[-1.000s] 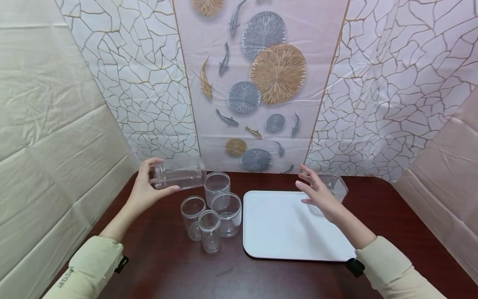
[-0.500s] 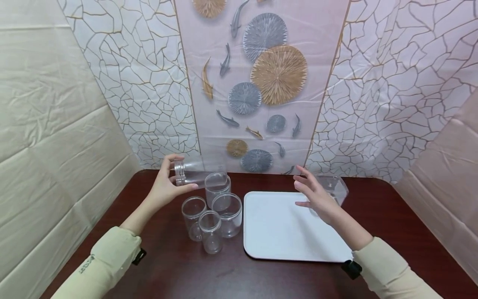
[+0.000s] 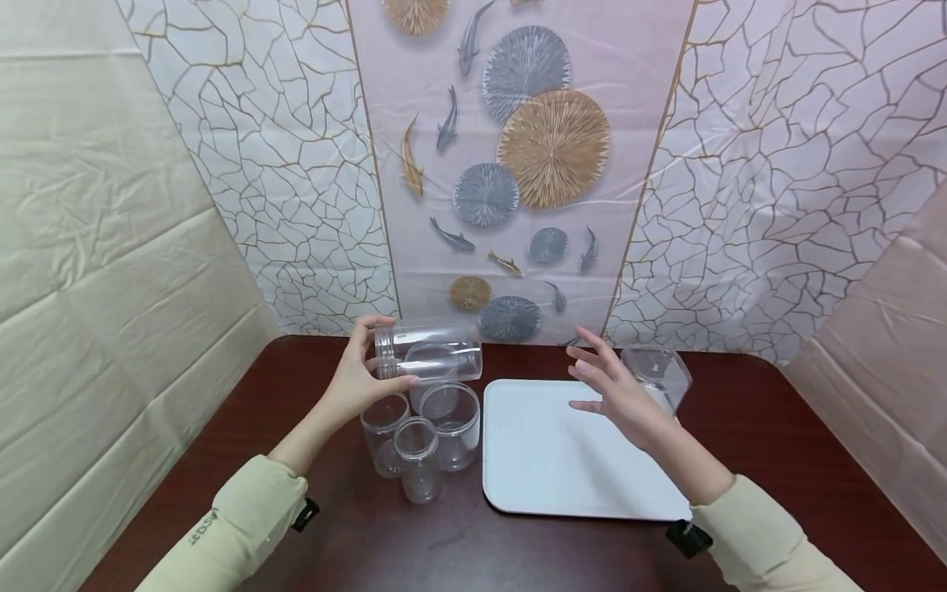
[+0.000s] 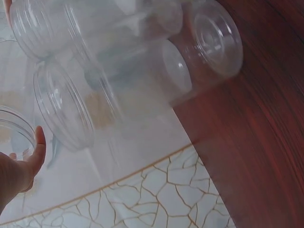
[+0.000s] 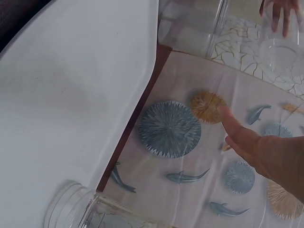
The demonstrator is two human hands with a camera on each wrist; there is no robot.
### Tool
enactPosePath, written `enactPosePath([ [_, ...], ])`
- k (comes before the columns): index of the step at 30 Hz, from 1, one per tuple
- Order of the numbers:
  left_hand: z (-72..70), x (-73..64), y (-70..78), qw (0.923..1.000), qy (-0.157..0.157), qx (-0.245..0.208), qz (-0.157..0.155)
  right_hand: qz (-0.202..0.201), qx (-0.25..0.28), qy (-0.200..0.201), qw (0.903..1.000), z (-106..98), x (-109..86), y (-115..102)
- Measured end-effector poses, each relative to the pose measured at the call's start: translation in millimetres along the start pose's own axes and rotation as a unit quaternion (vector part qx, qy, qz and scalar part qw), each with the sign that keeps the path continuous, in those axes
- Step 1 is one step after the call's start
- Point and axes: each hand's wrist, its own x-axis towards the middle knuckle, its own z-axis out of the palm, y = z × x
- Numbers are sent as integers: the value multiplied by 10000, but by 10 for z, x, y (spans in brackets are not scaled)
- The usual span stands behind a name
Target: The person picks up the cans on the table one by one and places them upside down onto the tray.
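Note:
My left hand (image 3: pixel 355 380) grips a clear jar (image 3: pixel 444 349) near its threaded mouth. That jar lies sideways in the air above a group of clear standing jars (image 3: pixel 418 473), its base pointing right. In the left wrist view the hand (image 4: pixel 19 173) and the ringed jar mouth (image 4: pixel 13 124) show at the left edge. My right hand (image 3: pixel 620 399) hovers over the white tray (image 3: pixel 547 469) with fingers spread and nothing in them. Behind it a clear squarish jar (image 3: pixel 662 374) stands at the tray's back right, partly hidden by the hand.
Several clear jars, including a wide one (image 3: pixel 460 448) and a narrower one (image 3: pixel 379 419), stand close together left of the tray. The dark red table (image 3: pixel 355 543) meets a patterned cloth backdrop (image 3: pixel 488 123). Pale cloth (image 3: pixel 111 247) hangs at the left.
My left hand has carried the sideways jar to the right, from left of the standing jars to above them. My right hand has shifted slightly left, still spread.

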Motion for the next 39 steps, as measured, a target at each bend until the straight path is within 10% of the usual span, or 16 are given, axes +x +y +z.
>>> enactPosePath([
  [39,644,10,233,9953,-736,-593,225,-133,393,-279,9988,145,20,-89],
])
